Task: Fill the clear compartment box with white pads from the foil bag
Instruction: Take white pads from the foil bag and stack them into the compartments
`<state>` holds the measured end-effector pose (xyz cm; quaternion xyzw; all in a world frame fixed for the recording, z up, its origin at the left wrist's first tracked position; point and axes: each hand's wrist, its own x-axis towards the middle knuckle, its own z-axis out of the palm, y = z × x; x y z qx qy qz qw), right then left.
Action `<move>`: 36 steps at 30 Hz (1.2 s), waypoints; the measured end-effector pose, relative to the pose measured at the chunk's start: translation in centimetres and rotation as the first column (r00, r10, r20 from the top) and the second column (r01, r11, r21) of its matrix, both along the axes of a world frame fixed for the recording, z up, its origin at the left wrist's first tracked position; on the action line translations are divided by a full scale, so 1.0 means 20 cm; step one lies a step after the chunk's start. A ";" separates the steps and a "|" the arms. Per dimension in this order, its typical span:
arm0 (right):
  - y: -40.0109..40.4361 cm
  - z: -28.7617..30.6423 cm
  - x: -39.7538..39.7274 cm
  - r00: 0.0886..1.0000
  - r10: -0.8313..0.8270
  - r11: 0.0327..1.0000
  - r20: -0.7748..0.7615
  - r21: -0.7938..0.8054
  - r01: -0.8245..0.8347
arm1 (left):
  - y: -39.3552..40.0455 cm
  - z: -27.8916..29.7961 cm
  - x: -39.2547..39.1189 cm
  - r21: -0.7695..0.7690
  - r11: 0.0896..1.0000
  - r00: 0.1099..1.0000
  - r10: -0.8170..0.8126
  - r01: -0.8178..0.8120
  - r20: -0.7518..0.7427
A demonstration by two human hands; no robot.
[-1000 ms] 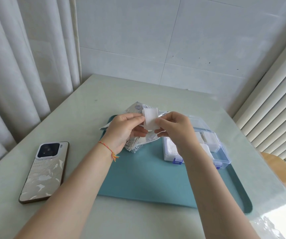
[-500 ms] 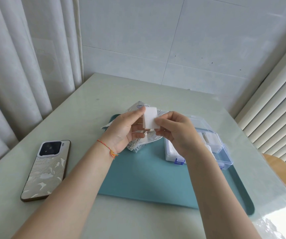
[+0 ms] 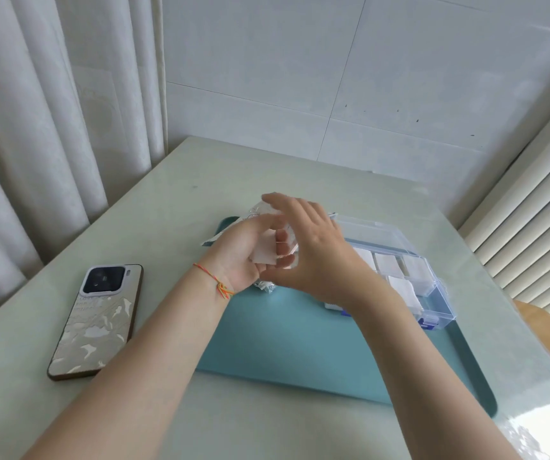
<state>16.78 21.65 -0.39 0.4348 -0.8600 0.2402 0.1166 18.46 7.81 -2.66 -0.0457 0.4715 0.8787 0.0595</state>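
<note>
My left hand point(image 3: 238, 260) holds a white pad point(image 3: 264, 251) between thumb and curled fingers, just above the foil bag point(image 3: 256, 210), which is mostly hidden behind both hands. My right hand point(image 3: 316, 250) hovers over the pad with fingers spread and the index finger raised; it is blurred and seems to grip nothing. The clear compartment box point(image 3: 399, 242) sits open to the right on the teal tray point(image 3: 300, 343), with white pads point(image 3: 396, 265) in several compartments.
A phone point(image 3: 97, 320) lies face down on the pale table point(image 3: 174, 194), left of the tray. Curtains hang at the left and a tiled wall stands behind. A wooden chair point(image 3: 547, 330) shows past the table's right edge, below slatted blinds.
My right hand has let go of the pad and spread its fingers above it. The pad has tilted down into my left hand, closer to the bag.
</note>
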 end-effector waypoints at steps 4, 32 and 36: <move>-0.02 -0.01 0.00 0.999 0.017 0.994 -0.042 0.112 -0.012 | 0.02 0.00 0.00 -0.091 0.987 0.991 -0.131 0.129 -0.018; -0.04 0.00 -0.03 0.999 0.019 0.999 -0.041 0.030 -0.018 | 0.07 0.01 0.03 -0.148 0.987 0.975 -0.095 0.065 -0.202; -0.04 0.01 -0.02 0.993 -0.007 0.999 -0.116 0.052 0.014 | 0.07 0.00 0.03 -0.146 0.987 0.976 -0.091 0.063 -0.196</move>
